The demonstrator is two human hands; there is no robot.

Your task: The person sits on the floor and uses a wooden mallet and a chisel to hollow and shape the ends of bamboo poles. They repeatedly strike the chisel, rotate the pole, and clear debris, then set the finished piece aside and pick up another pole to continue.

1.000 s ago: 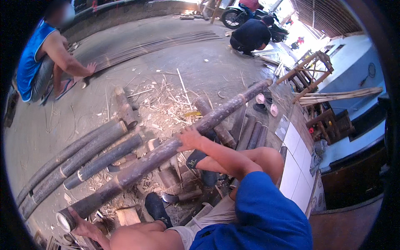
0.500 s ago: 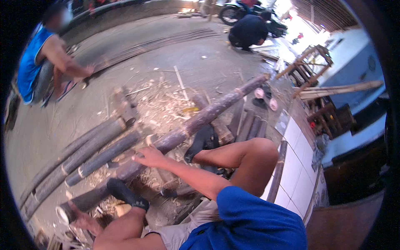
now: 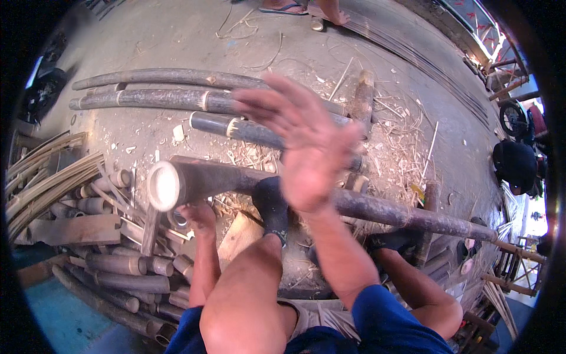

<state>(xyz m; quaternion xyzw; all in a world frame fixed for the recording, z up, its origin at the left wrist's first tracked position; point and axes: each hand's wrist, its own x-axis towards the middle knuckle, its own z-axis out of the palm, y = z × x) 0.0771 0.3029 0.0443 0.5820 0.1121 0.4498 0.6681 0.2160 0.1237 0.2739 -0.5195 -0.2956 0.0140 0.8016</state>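
Note:
A thick dark bamboo pole [image 3: 383,211] slants across in front of me, its pale round cut end [image 3: 164,186] at the left. Just under that end, my left hand [image 3: 199,216] is curled against the pole, its fingers partly hidden. My right hand [image 3: 309,150] is lifted over the middle of the pole, open and fingers spread, blurred by motion, with nothing in it. It covers part of the pole and of a shorter dark bamboo piece [image 3: 247,131] beyond. My dark-socked foot [image 3: 271,203] is against the pole between my hands.
Two longer bamboo poles [image 3: 156,99] lie farther off. Wood shavings [image 3: 389,141] litter the floor around a short log [image 3: 361,100]. Cut bamboo pieces [image 3: 127,280] and split strips [image 3: 53,183] are piled at left. A co-worker's hand [image 3: 339,17] touches long strips [image 3: 407,53] at the top.
The view has swung left, bringing the bamboo pile into sight. My right hand has come off the pole and risen above it, fingers spread. My left hand remains by the cut end.

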